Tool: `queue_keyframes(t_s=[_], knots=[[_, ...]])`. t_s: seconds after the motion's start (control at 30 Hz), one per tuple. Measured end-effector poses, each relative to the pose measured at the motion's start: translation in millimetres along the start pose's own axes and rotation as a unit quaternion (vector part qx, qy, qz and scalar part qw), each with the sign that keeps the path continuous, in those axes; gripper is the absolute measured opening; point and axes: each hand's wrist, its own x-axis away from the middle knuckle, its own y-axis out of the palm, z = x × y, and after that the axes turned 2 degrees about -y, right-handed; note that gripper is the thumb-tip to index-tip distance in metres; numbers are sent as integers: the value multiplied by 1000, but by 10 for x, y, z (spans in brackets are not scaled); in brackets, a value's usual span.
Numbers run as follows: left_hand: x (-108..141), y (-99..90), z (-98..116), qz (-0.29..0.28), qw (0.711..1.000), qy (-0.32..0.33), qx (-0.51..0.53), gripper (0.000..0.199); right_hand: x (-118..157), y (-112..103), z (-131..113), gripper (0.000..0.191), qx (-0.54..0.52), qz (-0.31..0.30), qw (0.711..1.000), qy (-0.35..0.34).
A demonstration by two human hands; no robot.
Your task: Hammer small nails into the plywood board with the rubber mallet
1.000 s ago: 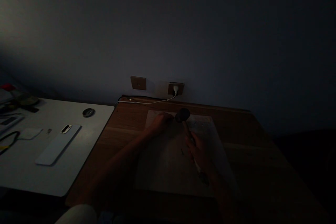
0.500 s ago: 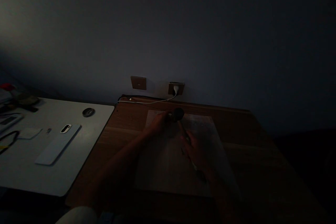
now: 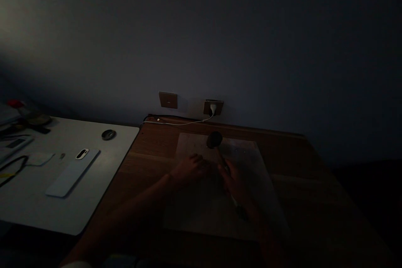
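The scene is dim. My right hand [image 3: 234, 181] is wrapped round the handle of a tool with a dark round head [image 3: 215, 139], which looks like a mallet. Its head points away from me, and the handle's end shows below the hand. Just left of the handle, my left hand [image 3: 190, 168] is over the pale board [image 3: 213, 213], fingers curled; whether it holds anything is too dark to see. The board lies on the wooden table [image 3: 144, 150].
On the left, a white table [image 3: 91, 194] bears a pale flat slab [image 3: 70, 178], a round dark ring [image 3: 108, 135] and a black cable [image 3: 20, 163]. A white plug [image 3: 213, 109] sits in the wall socket; its cord runs along the wooden table's back edge.
My left hand has come away from the tool's head, back toward me over the board. The right hand keeps its hold on the handle. The whole view has shifted slightly.
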Motion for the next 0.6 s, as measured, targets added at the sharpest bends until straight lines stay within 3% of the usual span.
queue_keyframes(t_s=[0.13,0.23,0.37,0.47,0.6], knots=[[-75,-22,103,-18,999,21,-20,15,17,-16,-19,68,1,-1,1000,0],[-142,43,-92,30,993,-63,98,18,32,-31,-23,69,-10,5,1000,-3],[-229,194,-448,112,949,-213,201,25,50,-48,-29,74,-28,17,999,9],[-280,278,-594,138,932,-254,217,27,61,-48,-38,71,-46,21,999,13],[-313,326,-623,143,927,-257,233,27,71,-33,-48,62,-48,21,999,3]])
